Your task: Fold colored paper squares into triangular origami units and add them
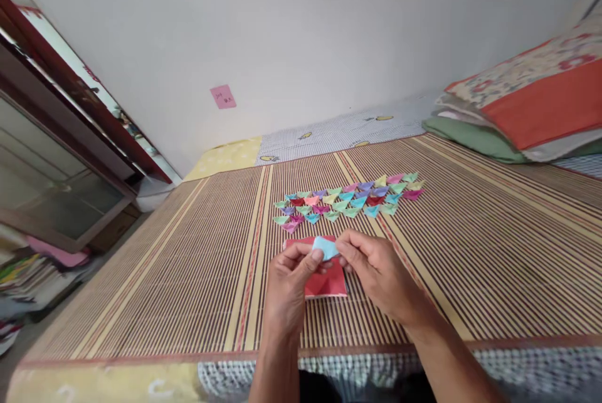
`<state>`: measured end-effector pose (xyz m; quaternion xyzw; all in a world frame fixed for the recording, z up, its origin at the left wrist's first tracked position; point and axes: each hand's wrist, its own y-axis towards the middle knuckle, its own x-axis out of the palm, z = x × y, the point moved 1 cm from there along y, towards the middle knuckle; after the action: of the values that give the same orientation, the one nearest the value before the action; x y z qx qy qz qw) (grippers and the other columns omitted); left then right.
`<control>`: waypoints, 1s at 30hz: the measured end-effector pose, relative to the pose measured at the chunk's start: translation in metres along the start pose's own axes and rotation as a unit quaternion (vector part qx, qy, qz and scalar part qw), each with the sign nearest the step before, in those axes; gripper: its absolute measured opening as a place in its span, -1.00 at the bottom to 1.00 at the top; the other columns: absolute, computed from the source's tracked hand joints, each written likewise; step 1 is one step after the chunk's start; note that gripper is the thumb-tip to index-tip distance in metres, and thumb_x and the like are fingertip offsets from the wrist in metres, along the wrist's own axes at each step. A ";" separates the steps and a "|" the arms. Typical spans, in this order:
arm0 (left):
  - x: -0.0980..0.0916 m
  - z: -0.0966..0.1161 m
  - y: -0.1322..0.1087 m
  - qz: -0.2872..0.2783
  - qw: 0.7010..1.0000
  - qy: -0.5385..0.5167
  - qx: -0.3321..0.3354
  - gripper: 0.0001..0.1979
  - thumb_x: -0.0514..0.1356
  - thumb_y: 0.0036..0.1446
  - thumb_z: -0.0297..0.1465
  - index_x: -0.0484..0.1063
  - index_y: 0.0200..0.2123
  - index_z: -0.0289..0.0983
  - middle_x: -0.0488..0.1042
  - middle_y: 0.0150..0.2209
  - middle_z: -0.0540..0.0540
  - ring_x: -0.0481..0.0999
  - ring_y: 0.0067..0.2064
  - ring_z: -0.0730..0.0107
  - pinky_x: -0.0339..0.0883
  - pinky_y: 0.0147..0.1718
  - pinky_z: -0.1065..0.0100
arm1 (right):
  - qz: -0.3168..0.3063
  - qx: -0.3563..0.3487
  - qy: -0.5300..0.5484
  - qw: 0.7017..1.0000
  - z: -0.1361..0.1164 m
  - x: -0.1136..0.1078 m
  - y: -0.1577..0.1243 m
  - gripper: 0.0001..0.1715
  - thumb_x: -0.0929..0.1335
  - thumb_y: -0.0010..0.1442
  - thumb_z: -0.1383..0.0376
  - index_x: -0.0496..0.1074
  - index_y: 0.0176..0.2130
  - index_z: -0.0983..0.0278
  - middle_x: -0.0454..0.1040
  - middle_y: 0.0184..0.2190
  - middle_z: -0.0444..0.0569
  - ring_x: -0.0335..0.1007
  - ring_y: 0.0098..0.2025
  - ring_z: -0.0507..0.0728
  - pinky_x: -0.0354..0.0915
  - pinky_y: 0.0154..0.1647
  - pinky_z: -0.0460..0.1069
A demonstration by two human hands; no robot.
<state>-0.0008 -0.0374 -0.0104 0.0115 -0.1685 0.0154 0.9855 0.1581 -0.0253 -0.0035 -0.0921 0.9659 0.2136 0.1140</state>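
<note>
Between my two hands is a small light-blue piece of folded paper (325, 247). My left hand (295, 268) pinches its left side between thumb and fingers. The right edge of the same paper is gripped by the thumb and fingertips of my right hand (369, 265). Just below them lies a red sheet or packet (329, 282), partly covered by my hands. Beyond it, several folded paper triangles (350, 199) in many colours sit in rows on the striped bamboo mat (197, 277).
At the right back, folded bedding (540, 102) in orange, floral and green is piled up. A pink note (222, 96) sticks to the white wall (301, 27). To the left stand a glass-panelled cabinet (51, 171) and stacked papers (28, 274) on a low shelf.
</note>
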 end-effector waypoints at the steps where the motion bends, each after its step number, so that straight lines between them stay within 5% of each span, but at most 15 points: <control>1: 0.000 0.002 -0.010 -0.010 1.000 0.004 -0.012 -0.75 0.50 0.00 -0.25 0.63 -0.42 -0.32 0.61 -0.46 -0.07 0.52 -0.41 0.42 0.38 -0.31 0.41 | -0.019 0.004 -0.010 1.000 -0.005 -0.001 -0.009 -0.60 0.24 0.47 0.18 0.32 -0.42 0.22 0.31 -0.54 -0.19 0.24 -0.49 0.04 0.14 -0.45 -0.05; 5: 0.002 0.009 -0.052 -0.035 0.998 -0.002 -0.051 -0.68 0.53 -0.05 -0.23 0.57 -0.52 -0.33 0.48 -0.55 0.00 0.36 -0.45 0.50 0.25 -0.37 0.46 | -0.064 0.026 -0.018 0.997 -0.025 -0.005 -0.045 -0.56 0.26 0.46 0.15 0.21 -0.46 0.21 0.16 -0.57 -0.23 0.08 -0.53 0.02 0.02 -0.50 -0.04; 9: 0.008 0.011 -0.091 -0.042 0.994 -0.059 -0.085 -0.57 0.49 0.01 -0.15 0.50 -0.60 -0.35 0.31 -0.62 0.05 0.17 -0.53 0.57 0.10 -0.50 0.49 | -0.035 0.041 0.037 0.998 -0.044 -0.011 -0.077 -0.55 0.28 0.46 0.09 0.30 -0.44 0.22 0.20 -0.55 -0.22 0.10 -0.51 0.02 0.06 -0.49 -0.05; 14: 0.020 0.012 -0.128 -0.026 0.977 -0.173 -0.120 -0.70 0.55 -0.05 -0.25 0.64 -0.43 -0.38 0.46 -0.53 -0.01 0.29 -0.51 0.57 0.21 -0.51 0.52 | -0.037 0.057 0.110 0.992 -0.063 -0.009 -0.109 -0.76 0.40 0.37 0.13 0.49 -0.24 0.25 0.46 -0.40 -0.12 0.38 -0.36 0.07 0.30 -0.33 -0.06; 19: 0.032 0.020 -0.152 -0.034 0.965 -0.210 -0.156 -0.66 0.61 -0.18 -0.35 0.68 -0.35 -0.42 0.54 -0.46 -0.06 0.42 -0.48 0.56 0.37 -0.48 0.55 | -0.027 0.048 0.128 0.990 -0.084 -0.008 -0.129 -0.84 0.45 0.31 0.21 0.50 -0.27 0.25 0.52 -0.39 -0.12 0.45 -0.34 0.07 0.35 -0.29 -0.07; 26: 0.036 0.024 -0.172 -0.068 0.980 -0.156 -0.106 -0.72 0.51 0.02 -0.26 0.66 -0.35 -0.38 0.55 -0.43 -0.09 0.45 -0.42 0.51 0.42 -0.44 0.53 | -0.024 0.020 0.086 0.996 -0.109 -0.014 -0.142 -0.87 0.33 0.35 0.32 0.47 -0.26 0.25 0.53 -0.39 -0.10 0.49 -0.34 0.09 0.39 -0.28 -0.05; 30: 0.037 0.025 -0.179 -0.060 0.995 -0.061 -0.052 -0.66 0.44 0.10 -0.16 0.63 -0.42 -0.36 0.49 -0.49 -0.08 0.42 -0.41 0.42 0.39 -0.47 0.47 | 0.035 -0.022 -0.002 0.999 -0.115 -0.012 -0.148 -0.85 0.31 0.28 0.42 0.42 -0.34 0.24 0.45 -0.41 -0.12 0.41 -0.39 0.07 0.34 -0.33 -0.06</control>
<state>0.0318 -0.2160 0.0219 -0.0290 -0.2282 -0.0534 0.9717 0.1819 -0.2055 0.0431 -0.0606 0.9632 0.2392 0.1061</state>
